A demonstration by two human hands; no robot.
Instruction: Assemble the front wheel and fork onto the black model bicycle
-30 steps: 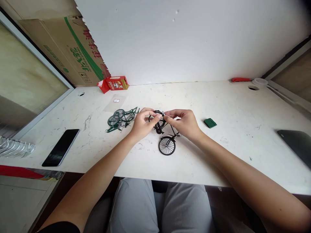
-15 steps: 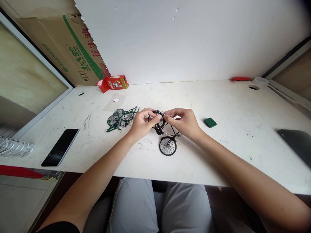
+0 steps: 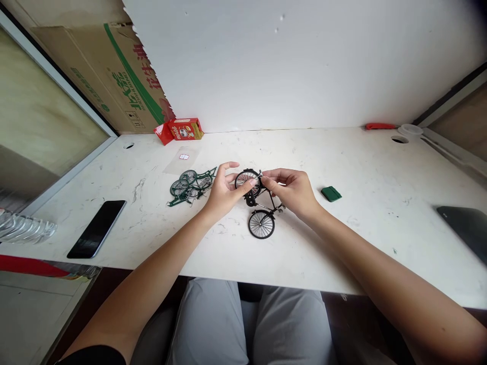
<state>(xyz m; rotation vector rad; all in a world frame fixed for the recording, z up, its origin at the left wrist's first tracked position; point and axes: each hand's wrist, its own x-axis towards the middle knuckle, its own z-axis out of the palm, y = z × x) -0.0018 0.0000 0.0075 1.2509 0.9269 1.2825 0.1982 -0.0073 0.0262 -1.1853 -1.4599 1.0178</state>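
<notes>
A black model bicycle [image 3: 262, 224] is held tilted between my hands, one spoked wheel toward me and the other between my fingers. My left hand [image 3: 225, 188] has its thumb on the far wheel, with the index finger lifted away from it. With thumb and fingers pinched, my right hand [image 3: 292, 188] grips the bicycle near its frame beside that wheel; the exact spot is covered by the fingers. Left of my left hand lie green model bicycle parts [image 3: 190, 185], with spoked wheels and frame pieces, flat on the table.
A dark green block-like piece [image 3: 331, 193] lies to the right. The white table [image 3: 335, 248] also bears a phone [image 3: 97, 229], a clear plastic bag [image 3: 181, 159], a red box [image 3: 186, 129], a red-handled tool [image 3: 380, 126], a round clear lid [image 3: 411, 130] and a black flat object [image 3: 464, 228].
My left index finger has lifted off the far wheel, and more of that wheel shows. My right hand has shifted slightly right, still gripping. The view has moved a little.
</notes>
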